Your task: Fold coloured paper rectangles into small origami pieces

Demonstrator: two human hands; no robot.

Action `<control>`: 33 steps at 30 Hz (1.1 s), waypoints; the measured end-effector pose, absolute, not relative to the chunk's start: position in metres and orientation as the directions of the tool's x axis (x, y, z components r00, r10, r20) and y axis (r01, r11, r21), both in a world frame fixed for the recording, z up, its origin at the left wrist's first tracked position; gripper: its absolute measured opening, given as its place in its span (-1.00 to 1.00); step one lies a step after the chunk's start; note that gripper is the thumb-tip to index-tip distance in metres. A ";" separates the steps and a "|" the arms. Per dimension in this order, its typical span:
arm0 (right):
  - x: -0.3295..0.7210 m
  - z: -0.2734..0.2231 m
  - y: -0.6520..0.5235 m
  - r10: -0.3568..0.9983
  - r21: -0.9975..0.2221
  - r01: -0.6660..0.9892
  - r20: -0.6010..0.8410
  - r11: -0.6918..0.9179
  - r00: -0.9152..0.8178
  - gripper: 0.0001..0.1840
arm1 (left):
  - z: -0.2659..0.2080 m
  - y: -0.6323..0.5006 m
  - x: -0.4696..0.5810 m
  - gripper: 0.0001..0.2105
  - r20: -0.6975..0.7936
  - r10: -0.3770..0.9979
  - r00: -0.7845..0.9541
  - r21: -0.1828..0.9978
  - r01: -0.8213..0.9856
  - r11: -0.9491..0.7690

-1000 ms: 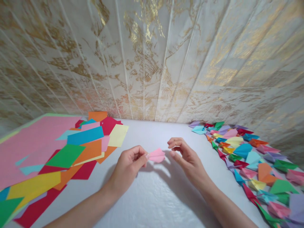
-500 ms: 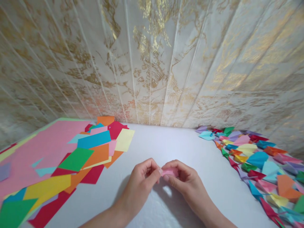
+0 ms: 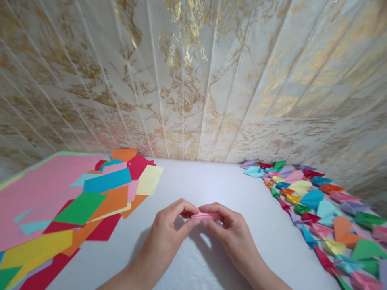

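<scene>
A small folded piece of pink paper [image 3: 203, 216] is held just above the white table, in the middle near the front. My left hand [image 3: 174, 225] pinches its left end between thumb and fingers. On the right end, my right hand [image 3: 229, 227] grips it the same way, with the thumb below and the index finger curled over the top. The fingertips of both hands nearly meet and hide most of the paper, so its exact folded shape cannot be made out.
Loose coloured paper pieces, among them a green one [image 3: 81, 208], overlap on the left over a large pink sheet [image 3: 45, 181]. Many folded paper shapes, such as an orange one [image 3: 344, 230], cover the right side. A gold-patterned curtain [image 3: 187, 80] hangs behind the white table [image 3: 193, 181].
The fingers have shifted along the pink paper, so both hands now pinch its ends more evenly and more of it shows. The view has turned slightly to the right.
</scene>
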State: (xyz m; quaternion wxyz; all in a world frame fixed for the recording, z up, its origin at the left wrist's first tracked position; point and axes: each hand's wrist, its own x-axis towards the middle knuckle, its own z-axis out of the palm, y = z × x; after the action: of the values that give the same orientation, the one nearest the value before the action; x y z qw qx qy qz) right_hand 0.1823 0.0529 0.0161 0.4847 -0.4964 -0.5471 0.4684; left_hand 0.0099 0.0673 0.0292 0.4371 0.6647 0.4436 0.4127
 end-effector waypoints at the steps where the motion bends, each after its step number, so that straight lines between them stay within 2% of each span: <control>1: 0.182 0.016 0.053 0.996 -0.992 0.096 0.078 0.082 -0.042 -0.83 | 0.029 0.067 0.010 -0.89 0.178 0.948 0.264 0.943 0.231 -0.241; 8: 0.184 0.020 0.053 0.978 -0.961 0.183 0.200 0.207 -0.053 -0.92 | 0.028 0.068 0.010 -0.91 0.307 0.914 0.265 0.899 0.234 -0.369; 13: 0.185 0.018 0.052 0.946 -0.905 0.276 0.317 0.324 -0.072 -0.90 | 0.026 0.069 0.010 -0.93 0.375 0.895 0.244 0.869 0.243 -0.430; 16: 0.186 0.018 0.051 0.912 -0.860 0.308 0.400 0.408 -0.092 -0.88 | 0.025 0.068 0.011 -0.93 0.345 0.912 0.224 0.882 0.255 -0.396; 19: 0.187 0.020 0.051 0.895 -0.827 0.348 0.436 0.441 -0.096 -0.90 | 0.025 0.065 0.012 -0.95 0.263 0.945 0.193 0.913 0.267 -0.308; 21: 0.187 0.022 0.051 0.888 -0.812 0.369 0.447 0.452 -0.104 -0.91 | 0.026 0.064 0.012 -0.94 0.261 0.946 0.193 0.912 0.272 -0.308; 27: 0.188 0.024 0.051 0.871 -0.769 0.419 0.471 0.482 -0.137 -0.92 | 0.029 0.066 0.010 -0.92 0.461 0.847 0.265 0.795 0.301 -0.526; 33: 0.188 0.021 0.051 0.831 -0.712 0.446 0.531 0.542 -0.163 -0.92 | 0.025 0.070 0.007 -0.90 0.619 0.706 0.344 0.621 0.336 -0.709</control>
State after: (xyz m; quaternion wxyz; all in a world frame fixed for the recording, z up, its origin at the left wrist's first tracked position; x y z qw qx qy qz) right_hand 0.1884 0.0513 0.0214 0.4794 -0.4342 -0.7358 0.2007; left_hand 0.0071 0.0696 0.0252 0.1969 0.7959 0.3270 0.4699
